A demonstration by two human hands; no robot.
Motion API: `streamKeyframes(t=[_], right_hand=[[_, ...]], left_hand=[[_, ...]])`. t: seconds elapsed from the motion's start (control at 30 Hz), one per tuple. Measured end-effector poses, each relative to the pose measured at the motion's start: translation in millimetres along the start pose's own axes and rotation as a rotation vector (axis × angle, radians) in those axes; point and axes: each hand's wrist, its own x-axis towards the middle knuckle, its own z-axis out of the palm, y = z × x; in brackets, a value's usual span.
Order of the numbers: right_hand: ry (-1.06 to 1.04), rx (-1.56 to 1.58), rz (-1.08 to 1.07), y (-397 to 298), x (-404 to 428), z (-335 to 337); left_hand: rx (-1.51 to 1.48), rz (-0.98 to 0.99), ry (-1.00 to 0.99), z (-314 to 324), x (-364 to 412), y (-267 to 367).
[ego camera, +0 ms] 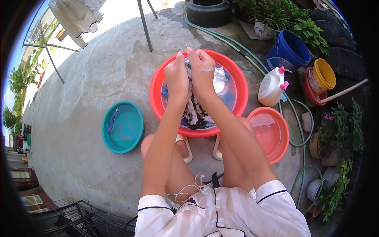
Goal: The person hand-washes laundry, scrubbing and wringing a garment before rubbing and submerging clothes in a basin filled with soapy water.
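Note:
My left hand (177, 75) and my right hand (202, 69) are side by side above a large red plastic basin (243, 89). Both are closed on a bunched black-and-white patterned cloth (192, 111), which hangs down between my wrists to the water. A little white foam clings to the back of my right hand. In the basin, white fabric (219, 81) lies to the right of my hands, in bluish water. Some blue shows at the basin's left side; whether it is cloth or water I cannot tell.
A teal basin (127, 127) of water with a blue-handled brush (112, 121) sits left. At right are a smaller red basin (269, 133) of water, a white detergent jug (270, 89), a green hose (251, 59), a blue bucket (287, 51), a yellow bucket (324, 74) and potted plants.

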Motion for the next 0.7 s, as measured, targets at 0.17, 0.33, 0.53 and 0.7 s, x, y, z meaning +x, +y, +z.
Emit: streamKeyframes(t=[0.17, 0.33, 0.53, 0.7], right_hand=[[0.09, 0.119, 0.133, -1.1, 12.8, -12.6], [-0.075, -0.117, -0.069, 3.3, -20.1, 0.0], [-0.059, -0.181, -0.091, 2.2, -13.4, 2.7], [0.104, 0.174, 0.15, 4.9, 19.7, -19.9]], left_hand=[[0.284, 0.076, -0.114, 4.9, -9.4, -10.5], [-0.078, 0.036, 0.023, -8.7, 10.4, 1.4], [-0.13, 0.044, -0.014, -6.4, 9.9, 1.2], [0.267, 0.079, -0.088, 14.9, -9.7, -12.2]])
